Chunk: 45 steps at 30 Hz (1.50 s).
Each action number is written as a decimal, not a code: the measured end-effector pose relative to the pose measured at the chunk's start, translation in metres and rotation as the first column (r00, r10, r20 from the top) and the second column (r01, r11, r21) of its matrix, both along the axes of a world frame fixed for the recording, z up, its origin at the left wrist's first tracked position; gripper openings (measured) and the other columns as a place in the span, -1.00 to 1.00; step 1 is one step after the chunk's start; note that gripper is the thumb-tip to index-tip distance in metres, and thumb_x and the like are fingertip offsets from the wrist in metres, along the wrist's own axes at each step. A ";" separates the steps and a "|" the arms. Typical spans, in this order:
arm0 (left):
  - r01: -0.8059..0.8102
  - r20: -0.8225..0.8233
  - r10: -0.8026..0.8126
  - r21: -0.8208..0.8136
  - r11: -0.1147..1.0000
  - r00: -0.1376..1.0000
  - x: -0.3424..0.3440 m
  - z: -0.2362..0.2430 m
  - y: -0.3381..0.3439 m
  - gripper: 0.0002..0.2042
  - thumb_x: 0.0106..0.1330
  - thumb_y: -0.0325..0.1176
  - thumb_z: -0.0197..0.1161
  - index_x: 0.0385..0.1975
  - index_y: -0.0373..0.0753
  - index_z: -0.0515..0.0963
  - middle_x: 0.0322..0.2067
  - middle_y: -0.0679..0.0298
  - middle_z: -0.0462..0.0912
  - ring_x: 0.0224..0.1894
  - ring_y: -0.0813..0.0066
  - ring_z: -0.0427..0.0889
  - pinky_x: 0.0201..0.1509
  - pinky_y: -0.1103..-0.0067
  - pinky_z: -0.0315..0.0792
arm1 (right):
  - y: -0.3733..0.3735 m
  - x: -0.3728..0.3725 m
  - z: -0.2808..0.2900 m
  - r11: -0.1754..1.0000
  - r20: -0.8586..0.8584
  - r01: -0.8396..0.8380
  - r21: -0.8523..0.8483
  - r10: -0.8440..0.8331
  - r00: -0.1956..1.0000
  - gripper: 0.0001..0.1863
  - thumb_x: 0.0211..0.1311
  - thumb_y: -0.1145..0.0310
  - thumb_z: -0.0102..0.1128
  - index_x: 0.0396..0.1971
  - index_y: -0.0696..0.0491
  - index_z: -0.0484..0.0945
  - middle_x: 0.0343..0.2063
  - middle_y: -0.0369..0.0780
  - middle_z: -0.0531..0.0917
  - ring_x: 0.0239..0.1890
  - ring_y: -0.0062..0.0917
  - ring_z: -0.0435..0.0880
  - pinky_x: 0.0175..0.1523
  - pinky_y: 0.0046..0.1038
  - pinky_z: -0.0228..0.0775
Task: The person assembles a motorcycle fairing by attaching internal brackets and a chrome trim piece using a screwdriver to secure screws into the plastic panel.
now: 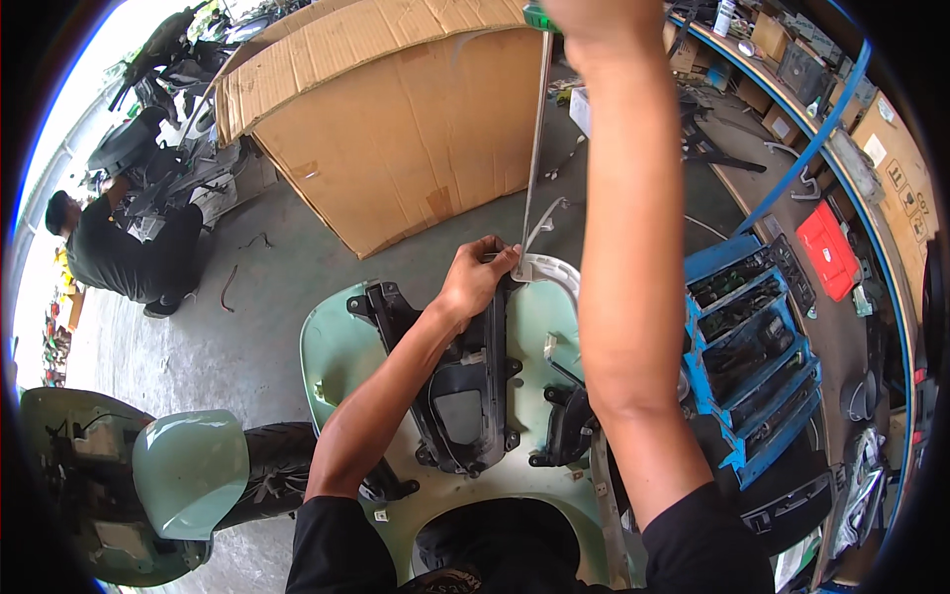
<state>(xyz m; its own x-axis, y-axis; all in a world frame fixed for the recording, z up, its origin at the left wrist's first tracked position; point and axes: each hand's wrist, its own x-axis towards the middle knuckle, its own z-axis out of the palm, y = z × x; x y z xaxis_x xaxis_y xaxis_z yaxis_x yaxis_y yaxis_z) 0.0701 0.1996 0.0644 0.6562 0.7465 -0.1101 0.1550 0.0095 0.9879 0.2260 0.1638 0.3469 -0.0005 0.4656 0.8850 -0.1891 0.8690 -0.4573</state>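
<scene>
Left hand (478, 275) — fingers curling shut, pinching the near end of a long screwdriver (534, 148) against the white curved trim piece (554, 272) at the far edge of the pale green scooter panel (332, 346).

Right hand (594, 15) — raised far up at the top edge, closing around the screwdriver's green handle; the fingers are mostly cut off by the frame, so how tightly they are gripping cannot be told.

The screwdriver is running near-upright between the two hands, its tip sitting at the trim piece.

Black inner frame (460, 386) — lying on the green panel, just near of the left hand.

Blue tiered toolbox (752, 337) — standing open on the right, its stepped trays holding small dark tools and bits, too small to tell apart.

Large cardboard box (396, 119) — standing far centre, flaps closed.

Red case (829, 249) — lying right of the toolbox.

Another person (119, 252) is crouching far left.
</scene>
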 end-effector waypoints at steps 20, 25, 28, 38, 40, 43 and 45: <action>0.001 -0.001 -0.001 -0.023 1.000 1.000 0.008 0.005 -0.010 -0.68 0.40 -0.15 0.28 -0.39 -0.35 0.57 -0.45 0.29 0.61 -0.32 0.57 0.45 -0.11 0.57 0.36 | 0.039 0.053 -0.008 0.559 0.128 -0.828 0.043 0.819 0.560 -0.73 0.54 0.22 -0.02 0.05 0.02 0.51 -0.39 -0.27 0.52 -0.54 -0.68 0.51 -0.49 -0.55 0.48; 0.004 0.021 -0.001 -0.108 0.994 1.000 0.016 0.001 -0.009 -0.69 0.41 -0.17 0.27 -0.38 -0.34 0.57 -0.44 0.28 0.61 -0.29 0.56 0.46 -0.09 0.56 0.37 | 0.009 -0.020 -0.010 0.499 -0.123 0.842 0.203 -0.840 0.528 -0.89 0.30 0.47 0.23 -0.21 0.08 0.56 -0.42 -0.24 0.67 -0.48 -0.47 0.67 -0.39 -0.48 0.55; -0.003 0.018 0.004 -0.030 1.000 1.000 0.007 -0.005 -0.003 -0.69 0.41 -0.16 0.25 -0.38 -0.35 0.57 -0.45 0.29 0.61 -0.32 0.56 0.44 -0.12 0.56 0.36 | 0.019 -0.028 -0.011 0.318 -0.168 0.936 0.149 -0.925 0.341 -0.90 0.27 0.47 0.27 -0.24 0.09 0.56 -0.38 -0.21 0.73 -0.44 -0.41 0.73 -0.35 -0.44 0.58; -0.016 -0.008 0.016 -0.002 1.000 1.000 -0.001 0.006 0.001 -0.67 0.42 -0.15 0.25 -0.40 -0.35 0.57 -0.45 0.30 0.61 -0.32 0.56 0.43 -0.11 0.57 0.35 | 0.014 -0.005 -0.014 0.872 -0.041 0.456 0.181 -0.456 0.889 -0.89 0.38 0.40 0.17 -0.17 0.08 0.53 -0.50 -0.28 0.56 -0.60 -0.68 0.49 -0.53 -0.57 0.41; 0.003 0.014 -0.002 -0.093 0.996 1.000 0.006 -0.001 -0.004 -0.68 0.42 -0.16 0.25 -0.41 -0.34 0.57 -0.44 0.28 0.60 -0.30 0.56 0.44 -0.09 0.55 0.36 | 0.014 -0.014 -0.011 0.467 -0.174 0.832 0.300 -0.830 0.529 -0.92 0.31 0.53 0.17 -0.23 0.13 0.52 -0.48 -0.25 0.60 -0.59 -0.66 0.50 -0.51 -0.55 0.40; 0.008 0.003 -0.008 -0.015 1.000 1.000 0.006 0.007 -0.006 -0.69 0.41 -0.16 0.26 -0.40 -0.34 0.58 -0.45 0.29 0.61 -0.29 0.56 0.45 -0.08 0.55 0.36 | 0.012 -0.013 -0.003 0.538 -0.082 0.818 0.202 -0.823 0.562 -0.92 0.32 0.51 0.14 -0.22 0.12 0.53 -0.46 -0.21 0.63 -0.50 -0.59 0.61 -0.43 -0.52 0.47; 0.029 -0.022 -0.029 0.023 0.999 0.999 0.006 0.005 -0.005 -0.73 0.43 -0.20 0.23 -0.35 -0.33 0.58 -0.43 0.33 0.59 -0.30 0.61 0.44 -0.11 0.60 0.35 | 0.006 -0.006 0.000 0.630 0.088 0.770 0.101 -0.776 0.624 -0.91 0.37 0.42 0.13 -0.21 0.08 0.54 -0.45 -0.20 0.64 -0.42 -0.52 0.70 -0.40 -0.49 0.55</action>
